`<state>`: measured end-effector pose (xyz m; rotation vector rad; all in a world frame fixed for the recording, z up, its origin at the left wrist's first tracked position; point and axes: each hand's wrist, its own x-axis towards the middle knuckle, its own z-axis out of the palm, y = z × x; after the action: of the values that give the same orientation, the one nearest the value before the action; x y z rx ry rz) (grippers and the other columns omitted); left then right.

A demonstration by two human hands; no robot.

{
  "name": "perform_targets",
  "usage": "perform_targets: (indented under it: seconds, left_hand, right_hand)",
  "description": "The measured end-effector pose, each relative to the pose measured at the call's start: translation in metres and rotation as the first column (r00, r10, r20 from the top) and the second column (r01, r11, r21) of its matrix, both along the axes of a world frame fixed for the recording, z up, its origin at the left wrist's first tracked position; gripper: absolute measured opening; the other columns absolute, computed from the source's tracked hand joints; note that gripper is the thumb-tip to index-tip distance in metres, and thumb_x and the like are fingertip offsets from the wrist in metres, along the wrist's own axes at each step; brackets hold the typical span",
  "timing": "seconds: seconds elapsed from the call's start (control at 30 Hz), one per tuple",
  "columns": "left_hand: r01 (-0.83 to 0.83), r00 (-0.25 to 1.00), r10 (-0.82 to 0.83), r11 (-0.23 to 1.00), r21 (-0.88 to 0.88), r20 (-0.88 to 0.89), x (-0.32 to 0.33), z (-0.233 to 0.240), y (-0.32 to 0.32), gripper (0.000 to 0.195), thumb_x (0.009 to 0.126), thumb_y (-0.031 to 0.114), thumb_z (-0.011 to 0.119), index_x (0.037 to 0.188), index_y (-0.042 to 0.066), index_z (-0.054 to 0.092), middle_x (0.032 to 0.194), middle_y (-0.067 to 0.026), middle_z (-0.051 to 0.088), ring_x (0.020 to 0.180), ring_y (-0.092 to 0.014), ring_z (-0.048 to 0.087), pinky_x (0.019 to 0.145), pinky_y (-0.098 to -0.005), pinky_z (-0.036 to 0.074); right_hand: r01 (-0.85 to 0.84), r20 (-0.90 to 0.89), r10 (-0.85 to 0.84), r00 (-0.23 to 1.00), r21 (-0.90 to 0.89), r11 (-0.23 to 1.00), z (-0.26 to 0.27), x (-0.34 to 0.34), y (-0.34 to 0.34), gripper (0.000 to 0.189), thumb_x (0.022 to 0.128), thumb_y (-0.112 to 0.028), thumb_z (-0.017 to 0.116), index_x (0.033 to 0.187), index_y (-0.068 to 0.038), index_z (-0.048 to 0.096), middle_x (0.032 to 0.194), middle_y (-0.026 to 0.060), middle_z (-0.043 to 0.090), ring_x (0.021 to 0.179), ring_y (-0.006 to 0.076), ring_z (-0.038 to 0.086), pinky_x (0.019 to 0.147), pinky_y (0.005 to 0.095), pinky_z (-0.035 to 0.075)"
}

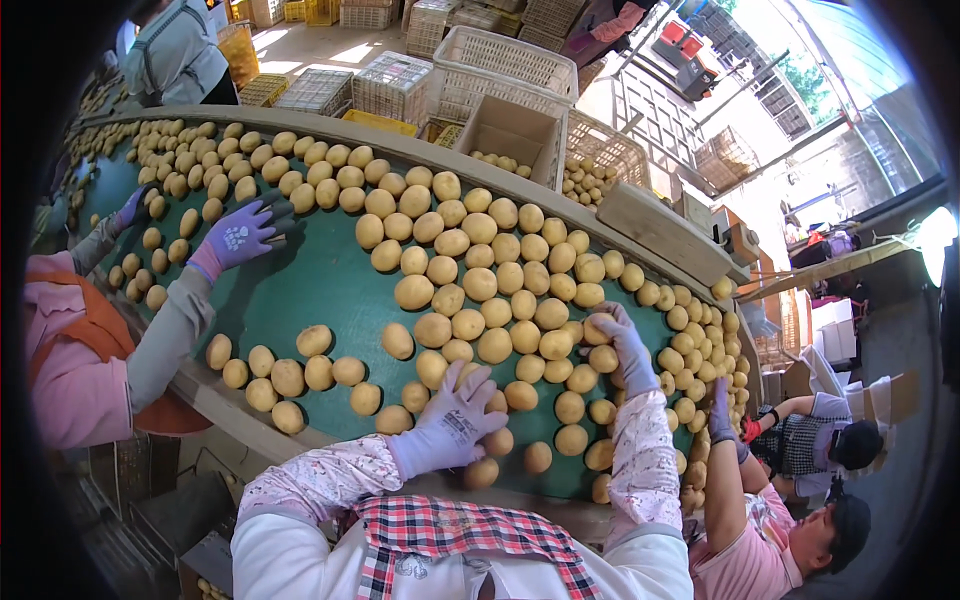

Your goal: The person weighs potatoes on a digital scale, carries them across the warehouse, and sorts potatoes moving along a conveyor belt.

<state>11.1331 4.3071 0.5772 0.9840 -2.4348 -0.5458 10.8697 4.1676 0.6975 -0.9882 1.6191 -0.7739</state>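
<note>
Many yellow-skinned potatoes (pixel 480 283) lie across the green conveyor belt (pixel 315 262) in front of me. My left hand (pixel 456 420), in a pale lilac work glove, rests palm down among potatoes near the belt's close edge. Its fingers are spread and touch the potatoes around them; the palm side is hidden. Farther right and forward, my right hand (pixel 622 349), gloved alike, has its fingers curled round a potato (pixel 598 328). Other potatoes press close to that hand on both sides.
A co-worker's purple-gloved hand (pixel 238 232) reaches over the belt at left; another's gloved hand (pixel 721 412) touches potatoes at right. Beyond the wooden rail (pixel 420 154) stand a cardboard box (pixel 510 131), a white plastic crate (pixel 506 64) and a wooden board (pixel 667 232).
</note>
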Motion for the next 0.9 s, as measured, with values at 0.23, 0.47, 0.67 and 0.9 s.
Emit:
perform_targets:
  seconds: [0.23,0.47,0.67,0.9]
  left_hand:
    - [-0.254,0.967,0.253,0.967,-0.025,-0.043,0.07,-0.029,0.0,0.034,0.067,0.041,0.074,0.09,0.018,0.065,0.115,-0.0098,0.049,0.128,-0.035,0.036,0.107,-0.0648,0.017]
    - [-0.658,0.741,0.665,0.747,-0.093,0.091,0.192,-0.08,-0.043,0.034,0.065,0.031,0.076,0.088,0.011,0.06,0.119,-0.0085,0.05,0.13,-0.034,0.034,0.111,-0.0561,0.02]
    - [-0.726,0.646,0.692,0.687,0.02,-0.323,0.231,-0.044,-0.012,0.048,0.074,0.015,0.069,0.118,0.005,0.055,0.119,-0.0153,0.053,0.116,-0.035,0.047,0.102,-0.0493,0.035]
    - [-0.164,0.865,0.203,0.979,0.124,-0.458,0.17,-0.036,0.047,0.047,0.076,0.03,0.07,0.118,0.013,0.061,0.124,-0.0081,0.055,0.125,-0.029,0.047,0.108,-0.0539,0.031]
  right_hand:
    - [0.142,0.285,-0.109,0.952,-0.098,0.985,-0.071,0.11,0.043,0.079,0.08,0.004,0.063,0.149,-0.014,0.03,0.131,0.0137,0.049,0.098,0.026,0.062,0.068,0.0399,0.061]
    - [-0.452,0.17,0.423,0.89,0.21,0.867,-0.053,0.199,0.013,0.045,0.075,-0.013,0.074,0.117,-0.004,0.061,0.093,0.0045,0.065,0.069,0.0105,0.062,0.055,0.0265,0.052]
    - [0.037,-0.173,-0.115,0.978,-0.402,0.915,-0.004,0.148,-0.124,0.022,0.091,-0.025,0.059,0.095,-0.004,0.059,0.083,0.0112,0.064,0.079,0.0273,0.066,0.069,0.0369,0.054]
    - [-0.303,-0.941,0.074,0.331,-0.032,0.952,-0.067,0.153,-0.056,0.05,0.076,-0.037,0.071,0.114,-0.008,0.056,0.11,0.021,0.058,0.103,0.0374,0.058,0.09,0.0427,0.047]
